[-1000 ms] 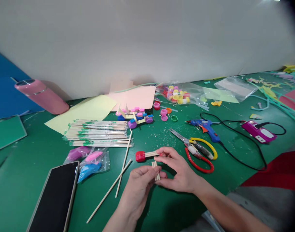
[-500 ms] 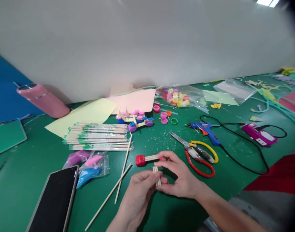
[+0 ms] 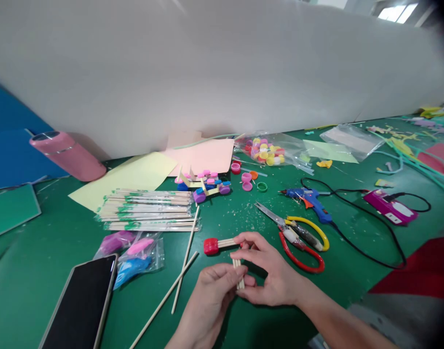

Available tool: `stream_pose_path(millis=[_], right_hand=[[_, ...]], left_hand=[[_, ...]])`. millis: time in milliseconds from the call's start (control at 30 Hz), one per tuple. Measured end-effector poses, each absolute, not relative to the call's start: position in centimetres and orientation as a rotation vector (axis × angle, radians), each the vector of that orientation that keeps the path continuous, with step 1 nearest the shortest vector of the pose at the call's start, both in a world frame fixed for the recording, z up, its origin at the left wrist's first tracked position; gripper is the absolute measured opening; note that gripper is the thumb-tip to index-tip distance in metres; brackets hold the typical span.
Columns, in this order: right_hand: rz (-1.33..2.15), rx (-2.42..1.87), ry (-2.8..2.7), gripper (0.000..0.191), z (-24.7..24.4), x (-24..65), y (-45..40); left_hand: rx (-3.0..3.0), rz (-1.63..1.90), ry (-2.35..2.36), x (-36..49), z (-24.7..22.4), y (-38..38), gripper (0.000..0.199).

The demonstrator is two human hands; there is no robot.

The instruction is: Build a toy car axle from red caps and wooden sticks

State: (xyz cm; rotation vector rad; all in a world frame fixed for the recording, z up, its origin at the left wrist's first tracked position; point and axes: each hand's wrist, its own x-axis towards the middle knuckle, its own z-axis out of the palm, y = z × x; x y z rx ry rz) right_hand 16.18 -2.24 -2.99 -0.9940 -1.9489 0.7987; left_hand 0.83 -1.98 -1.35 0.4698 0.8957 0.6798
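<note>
In the head view my left hand is closed, its thumb pressing a small row of short wooden sticks. My right hand is closed on the same sticks, its fingers at their upper and lower ends. Partly hidden behind the right fingertips lies a red piece with pale sticks running from it; whether those fingers touch it I cannot tell. Two long wooden sticks cross on the green table left of my hands, one nearer and one farther.
Scissors and a blue glue gun with a black cord lie to the right. Wrapped sticks, small bags of clay and a phone are leftward. Behind are a stick-and-cap model, a bag of caps and a pink bottle.
The view has tilted slightly, so the table and hands appear a little lower. Both hands stay together on the short sticks, with hardly any shift in grip.
</note>
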Motion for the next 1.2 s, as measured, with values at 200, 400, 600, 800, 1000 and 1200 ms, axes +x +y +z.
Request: stream_pose_path(millis=[200, 400, 600, 800, 1000, 1200], right_hand=[[0.773, -1.019, -1.947, 0.049, -2.61, 16.15, -2.23], [0.723, -1.033, -1.989, 0.046, -2.48, 16.1, -2.21], [0.692, -1.032, -2.025, 0.046, -2.75, 16.12, -2.33], [0.641, -1.016, -2.02, 0.045, -2.91, 16.09, -2.28], [0.662, -1.022, -2.031, 0.046, -3.11, 16.28, -2.31], [0.699, -1.004, -2.055, 0.067, -3.19, 16.83, -2.35]], left_hand=[[0.413, 0.707, 0.904, 0.95, -1.47, -2.06, 0.015], [0.426, 0.75, 0.899, 0.73, -1.38, -1.87, 0.014], [0.452, 0.744, 0.894, 0.68, -1.44, -1.89, 0.014], [0.46, 0.746, 0.922, 0.77, -1.13, -1.89, 0.013], [0.481, 0.733, 0.932, 0.74, -1.04, -1.83, 0.014], [0.425, 0.784, 0.967, 0.7, -1.11, -1.67, 0.015]])
